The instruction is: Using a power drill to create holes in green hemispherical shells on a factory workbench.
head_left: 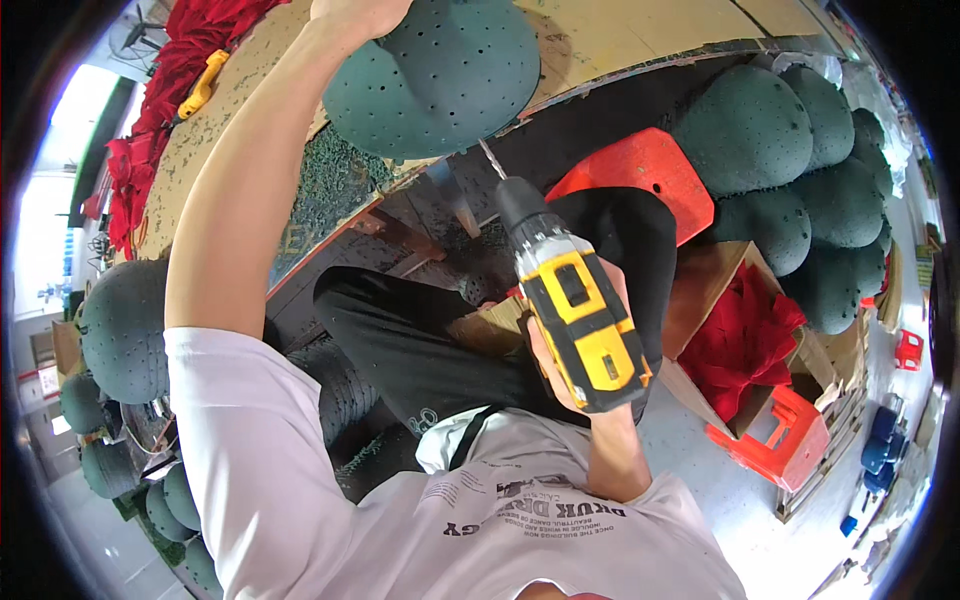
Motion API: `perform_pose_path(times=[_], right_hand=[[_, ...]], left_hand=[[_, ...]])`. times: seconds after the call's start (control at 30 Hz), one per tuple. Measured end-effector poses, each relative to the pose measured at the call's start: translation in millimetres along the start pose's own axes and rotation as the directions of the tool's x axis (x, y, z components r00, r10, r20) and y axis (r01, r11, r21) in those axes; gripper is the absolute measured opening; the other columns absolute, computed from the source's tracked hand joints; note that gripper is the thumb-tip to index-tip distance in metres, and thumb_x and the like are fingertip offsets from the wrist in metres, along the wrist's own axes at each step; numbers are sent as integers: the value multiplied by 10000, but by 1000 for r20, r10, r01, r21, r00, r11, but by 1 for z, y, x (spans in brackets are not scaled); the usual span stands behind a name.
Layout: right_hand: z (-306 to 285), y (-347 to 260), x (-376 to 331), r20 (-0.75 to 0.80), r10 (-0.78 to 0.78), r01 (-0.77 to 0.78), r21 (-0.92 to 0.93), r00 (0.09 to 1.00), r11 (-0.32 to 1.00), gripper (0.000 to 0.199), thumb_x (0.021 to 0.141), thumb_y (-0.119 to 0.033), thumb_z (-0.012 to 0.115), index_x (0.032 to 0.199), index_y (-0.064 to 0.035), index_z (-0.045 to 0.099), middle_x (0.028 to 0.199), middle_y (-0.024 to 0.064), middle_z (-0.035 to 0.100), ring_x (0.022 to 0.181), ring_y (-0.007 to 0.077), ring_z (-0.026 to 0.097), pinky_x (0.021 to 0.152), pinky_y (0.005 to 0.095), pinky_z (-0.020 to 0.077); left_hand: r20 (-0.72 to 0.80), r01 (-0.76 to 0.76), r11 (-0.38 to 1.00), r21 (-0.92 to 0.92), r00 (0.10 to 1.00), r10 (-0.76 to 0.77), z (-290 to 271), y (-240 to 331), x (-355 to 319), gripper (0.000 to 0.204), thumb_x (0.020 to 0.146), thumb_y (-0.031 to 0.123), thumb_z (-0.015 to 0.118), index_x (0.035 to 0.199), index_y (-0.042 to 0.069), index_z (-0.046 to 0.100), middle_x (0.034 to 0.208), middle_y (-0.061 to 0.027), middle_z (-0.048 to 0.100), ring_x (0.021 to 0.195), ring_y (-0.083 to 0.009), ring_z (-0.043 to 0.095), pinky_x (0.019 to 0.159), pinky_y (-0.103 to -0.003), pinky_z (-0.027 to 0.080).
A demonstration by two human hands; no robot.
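A dark green dome, dotted with many small holes, leans at the table edge near the top of the view. My left hand grips its upper left side; the upper edge of the picture cuts off most of the fingers. Around the handle of a yellow and black cordless drill my right hand is closed, with the drill pointing up and away from me. Its thin metal bit has its tip close by the dome's lower rim; whether they touch I cannot tell.
Green shavings litter the tabletop, where red fabric and a yellow tool lie. Several green domes are stacked at right, others at left. A red stool and a carton of red material stand at right.
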State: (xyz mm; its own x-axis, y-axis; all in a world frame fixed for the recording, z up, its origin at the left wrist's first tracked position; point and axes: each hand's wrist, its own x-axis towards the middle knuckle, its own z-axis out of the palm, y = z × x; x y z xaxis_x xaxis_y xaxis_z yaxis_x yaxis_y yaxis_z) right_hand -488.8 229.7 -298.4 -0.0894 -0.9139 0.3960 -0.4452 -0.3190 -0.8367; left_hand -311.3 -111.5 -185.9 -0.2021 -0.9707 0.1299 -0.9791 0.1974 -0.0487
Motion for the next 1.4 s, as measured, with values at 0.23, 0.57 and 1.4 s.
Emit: perform_pose_path(times=[0.23, 0.57, 1.4], right_hand=[[-17, 30, -26, 39, 115, -121, 205, 993, 971, 689, 742, -7, 792, 1335, 4, 442, 1152, 85, 644, 1018, 152, 652, 882, 268, 522], [-20, 29, -33, 35, 219, -219, 318, 975, 922, 649, 746, -31, 789, 1311, 8, 472, 1116, 103, 640, 1004, 179, 654, 877, 275, 513], [13, 30, 10, 93, 110, -126, 192, 990, 973, 724, 739, -76, 870, 1331, -45, 453, 1096, 79, 678, 983, 126, 679, 843, 238, 559]], left_hand=[[6, 33, 999, -11, 999, -33, -9, 2, -1, 571, 1018, 416, 431, 1001, -88, 699, 1025, -268, 702, 994, -418, 679, 862, -488, 524], [-33, 45, 999, 27, 998, -45, -45, 1, 4, 569, 993, 405, 461, 1007, -121, 676, 1002, -325, 675, 988, -453, 668, 849, -510, 515], [-346, -198, 958, -210, 931, 116, 27, -15, -9, 397, 907, 357, 555, 874, -24, 662, 883, -254, 678, 884, -427, 659, 788, -494, 512]])
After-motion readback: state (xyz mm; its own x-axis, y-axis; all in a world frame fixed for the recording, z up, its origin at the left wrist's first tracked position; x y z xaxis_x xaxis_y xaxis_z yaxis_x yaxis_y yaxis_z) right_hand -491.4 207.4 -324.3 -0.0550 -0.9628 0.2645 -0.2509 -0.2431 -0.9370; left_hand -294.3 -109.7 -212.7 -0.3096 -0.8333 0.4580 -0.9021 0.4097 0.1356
